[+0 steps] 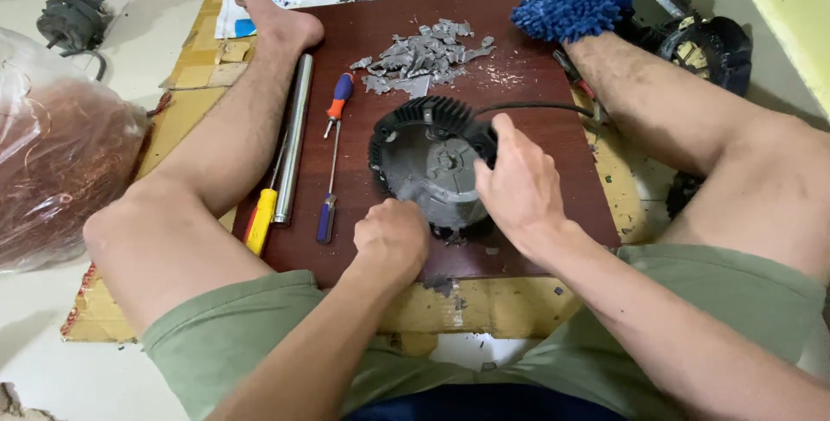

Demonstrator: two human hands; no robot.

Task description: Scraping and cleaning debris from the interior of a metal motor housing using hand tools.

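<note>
1. Setting: a dark red-brown board (536, 84) lies on cardboard on the floor, between the seated person's legs.
2. The left hand (392, 235) is fisted at the near edge of the round finned housing (428, 162); whether the fingers hold anything cannot be told.
3. The right hand (519, 188) clamps the housing's right rim, fingers curled over it.
4. The housing sits mid-board; it probably handles rigid and heavy, best held by the rim.
5. Beyond: screwdrivers (333, 149), grey scraps (424, 58).

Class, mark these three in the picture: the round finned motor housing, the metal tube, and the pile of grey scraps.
round finned motor housing (424, 166): head view, on its grey inner face.
metal tube (295, 131): head view, mid-length of the shaft.
pile of grey scraps (421, 58): head view, centre of the heap.
</note>
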